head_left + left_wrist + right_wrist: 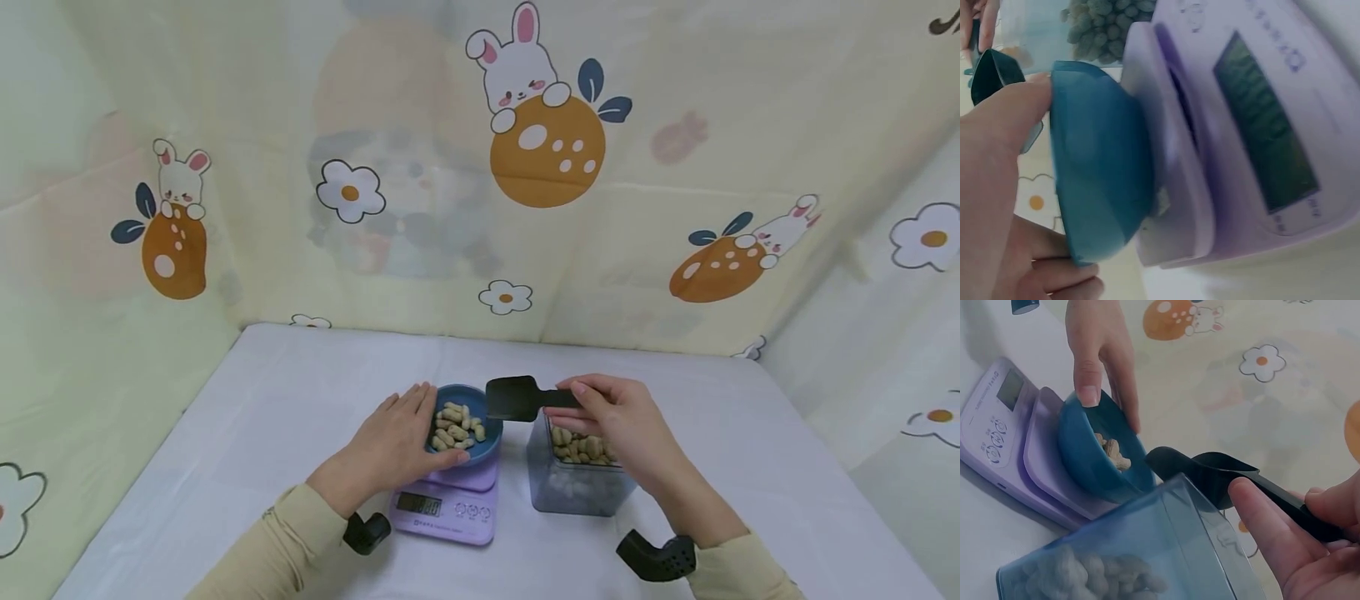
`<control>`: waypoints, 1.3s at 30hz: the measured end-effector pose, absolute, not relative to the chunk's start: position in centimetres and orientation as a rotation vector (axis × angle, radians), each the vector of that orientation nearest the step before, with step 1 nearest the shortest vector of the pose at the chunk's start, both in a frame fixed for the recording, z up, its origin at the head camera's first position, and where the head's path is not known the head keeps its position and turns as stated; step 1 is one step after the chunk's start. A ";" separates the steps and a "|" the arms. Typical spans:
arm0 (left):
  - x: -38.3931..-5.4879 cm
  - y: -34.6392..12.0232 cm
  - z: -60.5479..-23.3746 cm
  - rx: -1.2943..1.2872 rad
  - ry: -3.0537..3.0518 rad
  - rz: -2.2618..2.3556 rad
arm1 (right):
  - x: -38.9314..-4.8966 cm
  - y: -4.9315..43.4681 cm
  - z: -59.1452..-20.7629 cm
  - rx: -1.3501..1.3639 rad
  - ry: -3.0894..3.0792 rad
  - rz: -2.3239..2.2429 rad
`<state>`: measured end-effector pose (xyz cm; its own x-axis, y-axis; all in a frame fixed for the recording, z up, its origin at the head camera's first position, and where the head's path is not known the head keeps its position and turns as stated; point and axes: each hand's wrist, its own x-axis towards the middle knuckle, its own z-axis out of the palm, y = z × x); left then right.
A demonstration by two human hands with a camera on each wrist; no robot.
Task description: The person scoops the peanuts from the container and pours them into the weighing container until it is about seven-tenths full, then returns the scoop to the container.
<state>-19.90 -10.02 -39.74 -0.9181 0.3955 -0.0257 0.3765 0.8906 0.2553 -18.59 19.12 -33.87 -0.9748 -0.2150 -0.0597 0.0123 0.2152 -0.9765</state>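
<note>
Beige sleeve [273,542] foremost | left hand [393,442]: half spread, gripping blue bowl [1100,165] | right hand [630,418]: closed, pinching black scoop [513,399]

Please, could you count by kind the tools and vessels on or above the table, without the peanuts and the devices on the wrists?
Blue bowl: 1
Purple scale: 1
Black scoop: 1
Clear container: 1
Total: 4
</note>
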 end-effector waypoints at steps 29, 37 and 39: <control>-20.4 -6.0 -36.8 0.836 2.936 0.593 | -16.8 27.9 -33.1 -0.232 2.024 -2.198; -20.4 -3.5 -36.1 0.933 2.886 0.551 | -16.3 28.9 -33.1 -0.180 2.149 -2.118; -20.4 -3.0 -36.1 0.961 2.875 0.542 | -16.2 29.0 -33.0 -0.175 2.183 -2.089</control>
<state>-20.40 -2.95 -36.11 -0.8037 0.5928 0.0517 0.5710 0.7438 0.3474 -16.24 28.99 -33.03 -0.9868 -0.1622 -0.0027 -0.0045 0.0436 -0.9990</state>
